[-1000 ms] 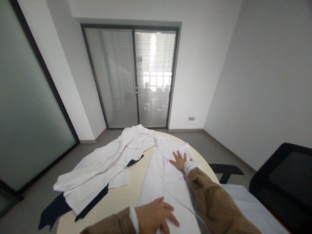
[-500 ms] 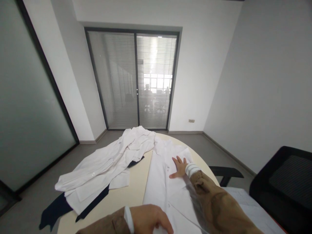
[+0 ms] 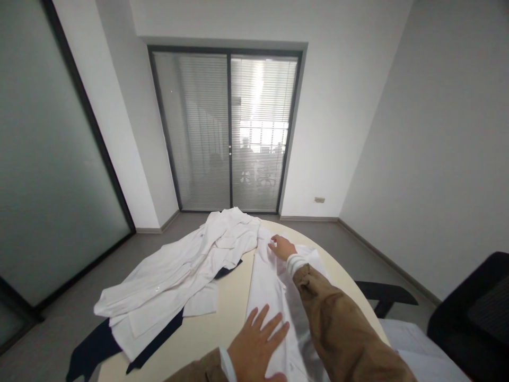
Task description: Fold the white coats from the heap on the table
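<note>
A white shirt (image 3: 266, 286) with a button front is spread lengthwise on the round table (image 3: 228, 297), its upper end away from me. My left hand (image 3: 258, 345) lies on its lower part, palm down with the fingers spread. Farther up, near the collar end, my right hand (image 3: 283, 247) has its fingers bent in and closed on the cloth. Folds run down the fabric below that hand. My right forearm covers part of the shirt's right side.
More white garments (image 3: 186, 265) lie heaped on the table's left, with dark blue cloth (image 3: 93, 345) under them hanging over the edge. A black chair (image 3: 473, 313) stands at the right, with pale cloth (image 3: 421, 350) beside the table. Glass panels with blinds (image 3: 230, 132) are behind.
My left hand has opened from a curled shape and now lies flat, slightly farther forward. My right hand has moved up toward the collar end, and its spread fingers have bent in.
</note>
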The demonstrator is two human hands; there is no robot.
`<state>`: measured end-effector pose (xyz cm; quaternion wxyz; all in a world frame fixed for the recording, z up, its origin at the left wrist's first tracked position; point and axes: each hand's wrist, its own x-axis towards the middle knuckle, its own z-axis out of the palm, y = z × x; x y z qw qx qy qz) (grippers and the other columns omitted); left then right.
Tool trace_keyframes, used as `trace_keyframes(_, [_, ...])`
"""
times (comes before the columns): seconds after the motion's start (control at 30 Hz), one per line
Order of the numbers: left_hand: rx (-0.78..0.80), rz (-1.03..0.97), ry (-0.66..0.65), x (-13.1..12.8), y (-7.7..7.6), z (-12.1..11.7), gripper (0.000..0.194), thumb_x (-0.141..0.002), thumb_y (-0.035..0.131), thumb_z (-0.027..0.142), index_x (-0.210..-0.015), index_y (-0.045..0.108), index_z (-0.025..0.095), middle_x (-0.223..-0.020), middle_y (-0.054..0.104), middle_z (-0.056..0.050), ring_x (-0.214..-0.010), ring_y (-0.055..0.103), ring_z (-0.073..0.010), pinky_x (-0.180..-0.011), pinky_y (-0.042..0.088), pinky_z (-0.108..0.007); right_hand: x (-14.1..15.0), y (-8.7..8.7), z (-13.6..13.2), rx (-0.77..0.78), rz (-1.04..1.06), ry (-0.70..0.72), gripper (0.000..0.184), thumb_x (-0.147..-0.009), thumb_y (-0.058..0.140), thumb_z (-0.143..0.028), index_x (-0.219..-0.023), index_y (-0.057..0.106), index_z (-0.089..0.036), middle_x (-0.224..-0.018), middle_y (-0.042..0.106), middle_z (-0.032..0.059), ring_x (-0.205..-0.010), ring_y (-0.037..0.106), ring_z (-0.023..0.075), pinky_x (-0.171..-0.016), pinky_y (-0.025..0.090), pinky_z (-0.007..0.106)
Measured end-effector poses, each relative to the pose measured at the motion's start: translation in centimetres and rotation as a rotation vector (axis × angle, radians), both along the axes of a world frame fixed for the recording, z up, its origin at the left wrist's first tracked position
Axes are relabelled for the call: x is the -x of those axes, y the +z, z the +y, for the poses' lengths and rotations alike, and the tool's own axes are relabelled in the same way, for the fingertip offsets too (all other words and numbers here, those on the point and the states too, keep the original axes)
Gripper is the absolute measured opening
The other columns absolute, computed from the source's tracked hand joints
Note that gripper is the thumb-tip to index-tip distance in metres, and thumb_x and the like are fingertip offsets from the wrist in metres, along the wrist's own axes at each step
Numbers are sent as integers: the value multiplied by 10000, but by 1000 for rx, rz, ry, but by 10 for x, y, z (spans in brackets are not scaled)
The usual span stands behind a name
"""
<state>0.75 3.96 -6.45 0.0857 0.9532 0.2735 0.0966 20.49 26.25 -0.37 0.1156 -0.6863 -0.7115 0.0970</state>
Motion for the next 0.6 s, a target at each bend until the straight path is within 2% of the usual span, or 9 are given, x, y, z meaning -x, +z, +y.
trace_keyframes(0.1, [-261,-17,10,0,-23,10,723,-952,391,590,-1539,235,198,-1583,311,-69,-1426,303,-366,-1119,348,-536,23,-2,23,-60,21,-4,415,-888,526,-495,-1201,585,-229,-1259,624,119,-1173,551,288,-940,397,444])
trace_keyframes(0.2, [-521,-47,58,-4,-43,20,455,-999,401,407,-1423,448,248,-1512,446,-11,-1330,459,-313,-1056,427,-455,39,-7,44,-102,50,-17,402,-840,596,-480,-1133,628,-207,-1234,628,152,-1204,516,335,-973,353,502])
trace_keyframes(0.27, [-635,-80,86,-6,-51,24,380,-997,420,377,-1348,524,272,-1476,492,3,-1281,507,-301,-1020,448,-441,45,-11,58,-108,87,-35,329,-832,612,-406,-1070,653,-183,-1175,653,173,-1188,530,350,-973,348,516])
trace_keyframes(0.33, [-708,-117,106,-9,-55,26,352,-990,439,392,-1301,561,282,-1456,513,0,-1265,520,-298,-1002,454,-436,47,-16,73,-103,146,-50,268,-854,581,-352,-1026,663,-162,-1109,679,179,-1126,579,334,-946,384,486])
trace_keyframes(0.47, [-801,-191,157,-12,-60,26,339,-972,481,406,-1274,581,289,-1417,552,-19,-1249,534,-297,-997,445,-434,46,-25,95,-106,311,-28,277,-926,461,-319,-1035,648,-146,-1043,705,140,-989,646,229,-848,464,334])
trace_keyframes(0.6, [-798,-159,199,-12,-61,25,405,-975,476,405,-1358,520,279,-1423,548,-40,-1245,543,-298,-986,446,-425,45,-34,97,-72,426,21,316,-876,536,-281,-1166,594,-167,-893,723,55,-802,670,170,-764,498,288])
